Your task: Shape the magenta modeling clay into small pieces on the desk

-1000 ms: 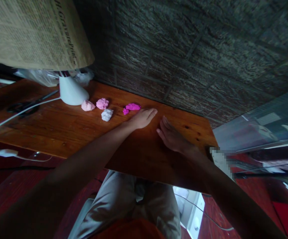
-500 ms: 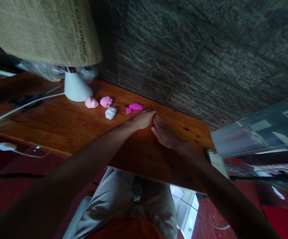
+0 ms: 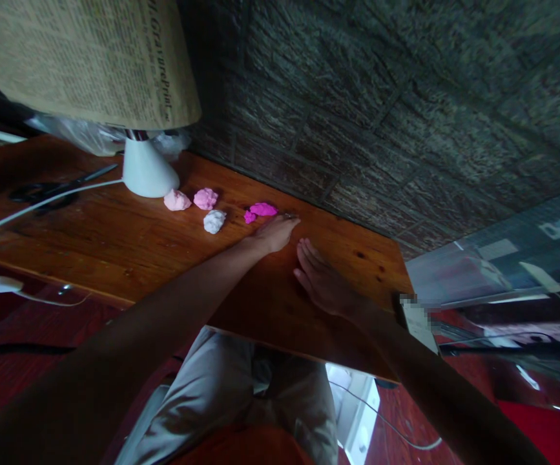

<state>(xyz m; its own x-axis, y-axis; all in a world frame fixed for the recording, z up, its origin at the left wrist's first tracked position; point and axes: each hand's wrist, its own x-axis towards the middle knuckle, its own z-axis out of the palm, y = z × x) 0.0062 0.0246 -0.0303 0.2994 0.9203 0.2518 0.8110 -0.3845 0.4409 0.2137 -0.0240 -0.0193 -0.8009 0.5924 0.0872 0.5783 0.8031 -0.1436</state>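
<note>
On the wooden table, my left hand (image 3: 280, 234) rests with its fingers stretched forward, and its palm side is hidden. My right hand (image 3: 325, 284) lies low over the wood, fingers straight and together, palm down. Whether anything is under either palm, I cannot tell. Just beyond my left hand is a bright magenta lump of soft clay (image 3: 263, 209), with a smaller magenta piece (image 3: 250, 217) beside it. Further left sit a pink clay lump (image 3: 206, 199), a paler pink one (image 3: 177, 200) and a white one (image 3: 214, 221).
A lamp with a white base (image 3: 148, 169) and newsprint shade (image 3: 90, 64) stands at the left, a white cord (image 3: 42, 205) trailing from it. Dark-handled scissors (image 3: 61, 187) lie near it. Behind the table (image 3: 163, 245) rises a stone-patterned wall (image 3: 309, 116).
My right hand has drawn back toward me, widening the gap to my left hand. The left stays almost in place. The clay lumps rest where they were; the view has shifted slightly.
</note>
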